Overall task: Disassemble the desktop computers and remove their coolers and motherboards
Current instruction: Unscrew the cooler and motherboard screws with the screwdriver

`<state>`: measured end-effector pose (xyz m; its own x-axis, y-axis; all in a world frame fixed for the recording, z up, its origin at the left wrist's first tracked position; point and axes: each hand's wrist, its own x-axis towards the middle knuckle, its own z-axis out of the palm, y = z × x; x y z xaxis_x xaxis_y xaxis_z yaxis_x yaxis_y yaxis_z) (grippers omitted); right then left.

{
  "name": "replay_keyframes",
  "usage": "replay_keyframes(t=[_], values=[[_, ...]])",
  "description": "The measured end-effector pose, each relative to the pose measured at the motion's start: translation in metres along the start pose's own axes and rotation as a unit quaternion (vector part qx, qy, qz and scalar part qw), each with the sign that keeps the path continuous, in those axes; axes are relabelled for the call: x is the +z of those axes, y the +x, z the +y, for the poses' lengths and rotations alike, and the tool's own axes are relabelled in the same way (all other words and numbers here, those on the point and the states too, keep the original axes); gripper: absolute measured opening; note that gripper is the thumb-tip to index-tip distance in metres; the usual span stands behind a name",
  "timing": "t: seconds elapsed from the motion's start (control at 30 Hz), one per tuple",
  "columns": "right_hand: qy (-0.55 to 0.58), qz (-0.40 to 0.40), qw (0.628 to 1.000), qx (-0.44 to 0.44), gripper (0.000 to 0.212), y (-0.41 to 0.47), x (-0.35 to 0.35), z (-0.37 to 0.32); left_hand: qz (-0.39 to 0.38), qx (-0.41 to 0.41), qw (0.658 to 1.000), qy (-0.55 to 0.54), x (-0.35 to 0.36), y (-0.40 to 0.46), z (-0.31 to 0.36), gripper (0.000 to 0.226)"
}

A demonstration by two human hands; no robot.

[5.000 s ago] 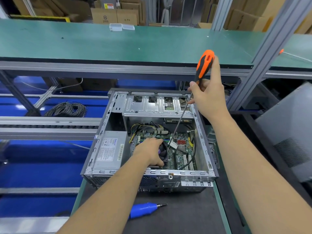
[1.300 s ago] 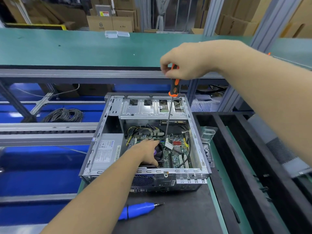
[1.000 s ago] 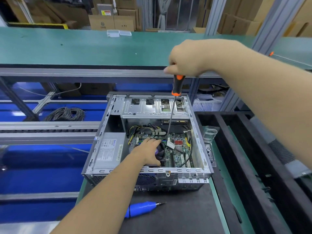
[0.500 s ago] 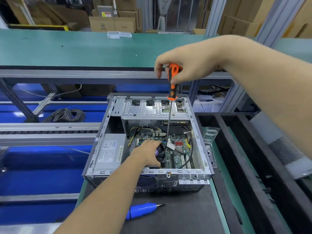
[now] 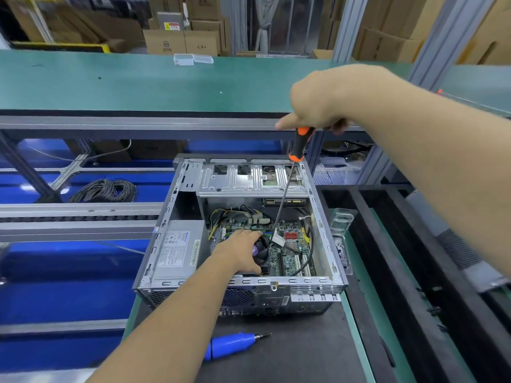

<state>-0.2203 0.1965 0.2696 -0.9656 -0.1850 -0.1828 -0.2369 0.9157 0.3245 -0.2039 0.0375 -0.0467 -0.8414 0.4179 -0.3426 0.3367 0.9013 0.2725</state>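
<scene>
A: Hands?
B: Right hand (image 5: 326,100) clenched round the screwdriver (image 5: 300,146) handle, at 12 o'clock above the case (image 5: 177,217). Left hand (image 5: 240,251) grasping the cooler (image 5: 261,251), on the motherboard (image 5: 293,244) inside the case.
A: Risk?
B: The long shaft could slip off the screw and gouge the board if the tip cams out.

Computer case (image 5: 250,181) bare matt metal; screwdriver (image 5: 300,145) handle orange-black plastic, shaft steel.
</scene>
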Motion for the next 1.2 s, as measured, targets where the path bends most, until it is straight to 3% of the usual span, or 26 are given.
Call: replay_keyframes(t=[0.07, 0.13, 0.17, 0.27, 0.33, 0.37, 0.43, 0.47, 0.53, 0.63, 0.67, 0.73, 0.8, 0.87, 0.9, 0.97, 1.07, 1.13, 1.2], values=[[-0.002, 0.078, 0.992, -0.100, 0.035, 0.004, 0.005, 0.001, 0.002, 0.002, 1.000, 0.001, 0.001, 0.000, 0.000, 0.103], [0.045, 0.071, 0.978, -0.189, 0.010, 0.001, 0.002, 0.004, 0.005, 0.003, 1.000, 0.001, 0.001, 0.000, 0.000, 0.103], [0.074, 0.049, 0.974, -0.206, 0.009, -0.001, 0.001, 0.006, 0.006, 0.003, 1.000, 0.002, 0.001, 0.000, -0.001, 0.103], [0.146, 0.049, 0.974, -0.164, 0.024, 0.003, 0.006, 0.010, 0.005, 0.004, 1.000, 0.001, 0.001, 0.001, -0.001, 0.103], [0.238, 0.057, 0.965, -0.093, 0.031, 0.005, 0.013, 0.010, 0.006, 0.004, 1.000, 0.003, 0.000, 0.001, -0.001, 0.103], [0.257, 0.045, 0.965, -0.036, 0.046, 0.006, 0.015, 0.007, 0.006, 0.003, 1.000, 0.003, 0.001, 0.001, -0.001, 0.103], [0.120, 0.046, 0.991, 0.047, 0.065, 0.005, 0.013, 0.002, 0.008, 0.003, 1.000, 0.004, 0.001, 0.001, -0.001, 0.102], [0.030, 0.058, 0.997, 0.039, 0.064, 0.005, 0.011, 0.000, 0.009, 0.003, 1.000, 0.004, 0.001, 0.001, -0.001, 0.102], [-0.036, 0.076, 0.995, -0.047, 0.050, 0.007, 0.007, -0.002, 0.009, 0.004, 1.000, 0.003, 0.001, 0.001, -0.001, 0.102], [0.067, 0.068, 0.975, -0.203, 0.007, -0.001, -0.001, -0.002, 0.007, 0.004, 1.000, 0.004, 0.001, 0.002, -0.001, 0.102], [0.111, 0.059, 0.967, -0.221, 0.009, -0.002, 0.000, -0.002, 0.007, 0.003, 1.000, 0.004, 0.001, 0.001, -0.001, 0.102], [0.173, 0.052, 0.961, -0.208, 0.024, 0.000, 0.004, 0.000, 0.009, 0.001, 1.000, 0.005, 0.001, 0.001, -0.001, 0.102], [0.204, 0.037, 0.970, -0.129, 0.028, 0.003, 0.009, 0.002, 0.007, 0.000, 1.000, 0.006, 0.001, 0.000, -0.001, 0.103], [0.113, 0.035, 0.993, -0.010, 0.055, 0.004, 0.008, 0.000, 0.005, 0.000, 1.000, 0.006, 0.000, 0.000, 0.000, 0.103], [0.045, 0.053, 0.998, 0.007, 0.061, 0.002, 0.007, -0.001, 0.004, -0.001, 1.000, 0.005, 0.000, 0.000, 0.000, 0.103], [0.004, 0.094, 0.993, -0.070, 0.049, 0.004, 0.007, -0.002, 0.001, -0.001, 1.000, 0.003, -0.001, 0.000, 0.000, 0.103], [0.132, 0.069, 0.967, -0.207, 0.007, -0.002, 0.004, -0.001, 0.002, -0.003, 1.000, 0.005, -0.001, -0.001, 0.000, 0.103], [0.179, 0.031, 0.965, -0.190, 0.028, -0.002, 0.000, 0.002, 0.002, -0.005, 1.000, 0.002, -0.001, -0.001, 0.001, 0.102], [0.198, -0.031, 0.977, -0.069, 0.042, -0.003, -0.004, 0.001, 0.003, -0.005, 1.000, -0.001, -0.001, -0.001, 0.001, 0.102]])
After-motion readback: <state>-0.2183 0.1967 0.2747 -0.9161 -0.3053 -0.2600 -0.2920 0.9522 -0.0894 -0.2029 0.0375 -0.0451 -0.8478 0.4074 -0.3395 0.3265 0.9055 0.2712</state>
